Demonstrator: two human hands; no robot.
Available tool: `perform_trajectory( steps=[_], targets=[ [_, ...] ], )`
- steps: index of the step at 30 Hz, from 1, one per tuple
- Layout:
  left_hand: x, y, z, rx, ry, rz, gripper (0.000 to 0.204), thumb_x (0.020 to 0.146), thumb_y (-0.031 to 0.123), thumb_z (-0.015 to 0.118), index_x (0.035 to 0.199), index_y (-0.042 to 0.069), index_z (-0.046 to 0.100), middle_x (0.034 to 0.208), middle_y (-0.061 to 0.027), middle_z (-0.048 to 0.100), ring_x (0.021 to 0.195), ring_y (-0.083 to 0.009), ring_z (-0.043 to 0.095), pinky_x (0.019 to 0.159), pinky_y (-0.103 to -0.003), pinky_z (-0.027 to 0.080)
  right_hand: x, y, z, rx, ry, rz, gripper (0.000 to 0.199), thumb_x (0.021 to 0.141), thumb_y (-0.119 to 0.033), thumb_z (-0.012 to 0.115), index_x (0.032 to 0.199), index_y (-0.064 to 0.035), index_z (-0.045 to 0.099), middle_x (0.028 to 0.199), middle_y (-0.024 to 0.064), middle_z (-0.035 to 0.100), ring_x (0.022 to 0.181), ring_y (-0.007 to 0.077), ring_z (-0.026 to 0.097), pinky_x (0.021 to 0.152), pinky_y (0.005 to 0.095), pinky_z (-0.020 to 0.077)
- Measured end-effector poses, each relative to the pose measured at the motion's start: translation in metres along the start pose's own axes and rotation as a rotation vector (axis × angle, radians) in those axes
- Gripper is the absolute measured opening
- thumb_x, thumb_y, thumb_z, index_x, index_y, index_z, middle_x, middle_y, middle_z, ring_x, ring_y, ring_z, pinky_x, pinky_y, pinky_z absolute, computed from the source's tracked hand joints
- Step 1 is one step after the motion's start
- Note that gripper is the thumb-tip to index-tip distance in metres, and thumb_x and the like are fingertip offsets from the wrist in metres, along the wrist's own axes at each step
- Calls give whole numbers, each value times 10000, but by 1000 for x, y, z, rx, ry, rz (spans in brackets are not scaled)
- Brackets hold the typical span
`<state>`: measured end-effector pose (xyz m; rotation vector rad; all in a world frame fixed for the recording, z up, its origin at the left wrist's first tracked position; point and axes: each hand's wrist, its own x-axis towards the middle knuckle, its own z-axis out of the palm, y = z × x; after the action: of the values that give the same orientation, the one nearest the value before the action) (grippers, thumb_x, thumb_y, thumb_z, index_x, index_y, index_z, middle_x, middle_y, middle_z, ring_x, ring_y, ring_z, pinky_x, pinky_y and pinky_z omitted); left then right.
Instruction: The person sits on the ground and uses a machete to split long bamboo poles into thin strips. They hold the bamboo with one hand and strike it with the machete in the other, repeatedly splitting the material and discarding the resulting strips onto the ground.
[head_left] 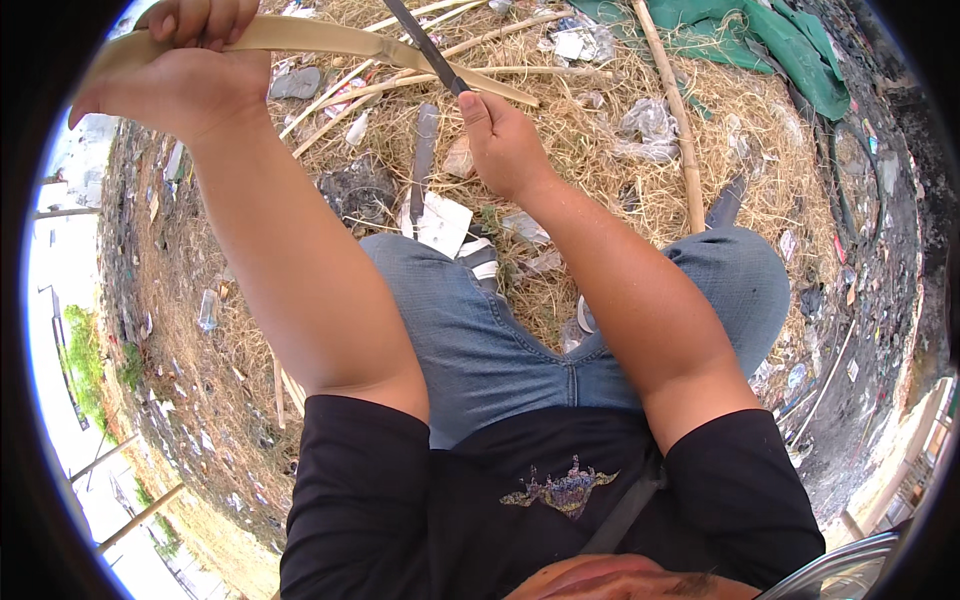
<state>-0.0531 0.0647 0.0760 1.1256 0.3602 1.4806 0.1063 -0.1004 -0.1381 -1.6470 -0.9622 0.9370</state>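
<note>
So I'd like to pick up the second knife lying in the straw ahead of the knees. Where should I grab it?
Take the knife by its lower end, nearest the knees, coming from above. It lies flat on the straw, running away from the body. Whether that end is the handle is hard to tell, so check first.

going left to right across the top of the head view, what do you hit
left hand gripping a pale bamboo strip → dark knife blade crossing the strip → right hand on the knife handle → long bamboo pole lying on the straw → green tarp

Black short-sleeved shirt (pixel 540 500), blue jeans (pixel 480 340)
</note>
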Motion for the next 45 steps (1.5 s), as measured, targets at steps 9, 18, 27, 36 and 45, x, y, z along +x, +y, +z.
perform_trajectory(
  steps=[9,18,27,36,45],
  targets=[
    [5,8,1,-2,-58,-6,815,756,920,494,673,128,319,582,12,161,556,-135,124,571,-315,139,-1,-3,-4,233,-37,-127,571,1099,-502,424,1064,12,671,809,133,641,784,273,627,762,427,493],
    [-4,3,15,-146,-180,-27,973,697,1070,92,734,131,344,588,-4,210,555,-144,153,565,-312,151,8,63,-2,165,78,251,597,1096,-520,416,1010,19,658,778,145,639,727,277,606,729,430,486],
    [-20,-3,48,163,33,170,857,764,991,339,739,139,259,606,-1,175,547,-144,126,557,-326,140,13,80,11,68,158,94,488,1103,-469,474,942,-28,606,690,38,531,613,155,511,591,367,434],
    [-21,-10,39,226,250,251,868,816,990,185,753,132,301,625,5,242,562,-138,153,567,-306,169,-27,2,35,114,101,-256,536,1096,-508,458,959,-15,616,703,55,577,649,176,542,641,359,455],
    [-17,-5,29,195,333,213,886,865,886,-92,743,132,358,562,-3,309,531,-164,192,646,-339,354,-3,44,27,23,130,15,536,1091,-490,480,982,14,629,746,132,603,660,258,570,669,416,470]
  ],
)
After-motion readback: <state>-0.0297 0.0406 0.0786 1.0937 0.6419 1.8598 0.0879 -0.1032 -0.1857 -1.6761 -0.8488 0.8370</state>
